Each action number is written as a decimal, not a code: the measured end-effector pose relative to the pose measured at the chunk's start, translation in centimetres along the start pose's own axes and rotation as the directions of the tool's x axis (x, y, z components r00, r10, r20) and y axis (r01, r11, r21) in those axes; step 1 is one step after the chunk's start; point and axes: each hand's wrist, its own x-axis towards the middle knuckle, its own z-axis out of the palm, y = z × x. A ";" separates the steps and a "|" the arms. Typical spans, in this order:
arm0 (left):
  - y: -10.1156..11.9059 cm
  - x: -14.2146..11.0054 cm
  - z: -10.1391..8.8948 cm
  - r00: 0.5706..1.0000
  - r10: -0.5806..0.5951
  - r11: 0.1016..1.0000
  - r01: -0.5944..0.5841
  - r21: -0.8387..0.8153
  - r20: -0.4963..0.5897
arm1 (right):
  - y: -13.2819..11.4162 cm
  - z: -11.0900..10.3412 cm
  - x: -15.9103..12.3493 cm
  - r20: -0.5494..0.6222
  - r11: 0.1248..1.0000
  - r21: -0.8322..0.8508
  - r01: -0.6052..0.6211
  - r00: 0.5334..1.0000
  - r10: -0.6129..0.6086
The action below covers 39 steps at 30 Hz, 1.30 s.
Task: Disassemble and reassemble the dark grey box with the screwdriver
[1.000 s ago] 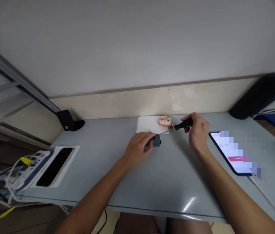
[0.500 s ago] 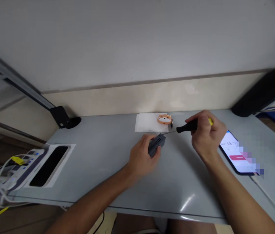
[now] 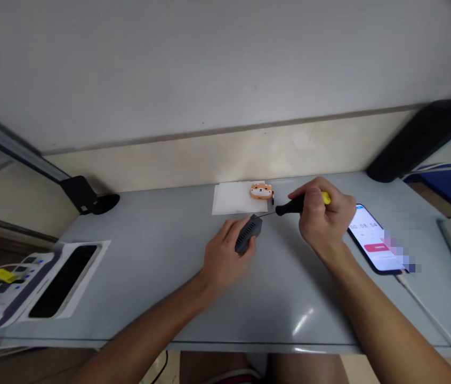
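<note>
Left hand [image 3: 225, 255] clasps the vented block [image 3: 248, 234], now turned toward one o'clock, its end facing the screwdriver [image 3: 290, 206] the right hand [image 3: 324, 218] grips.

Box [image 3: 248, 234]: dark grey, slotted on one side, held slantwise, contact with tabletop [image 3: 161, 224] not clear | Screwdriver [image 3: 289, 205]: black handle with yellow end, thin shaft pointing to the left, tip at the box's far end

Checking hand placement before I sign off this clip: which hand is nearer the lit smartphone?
Right. The right hand, gripping the screwdriver, is just left of the lit smartphone's far end; the left hand is farther left, holding the grey vented box.
</note>
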 end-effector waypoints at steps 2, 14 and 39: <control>0.0 -0.1 0.0 1.000 0.004 1.000 -0.004 -0.001 0.003 | 0.1 0.0 -0.1 -0.022 1.000 -0.007 0.029 0.999 -0.029; 0.2 -0.8 -1.2 0.929 -0.062 0.896 0.213 -0.389 0.366 | -0.1 -0.3 -0.2 0.016 0.994 -0.059 0.092 0.996 -0.091; -1.1 1.6 0.0 0.814 -0.204 0.652 0.527 -0.546 0.543 | -0.4 -0.4 -0.5 0.020 0.984 -0.096 0.150 0.989 -0.149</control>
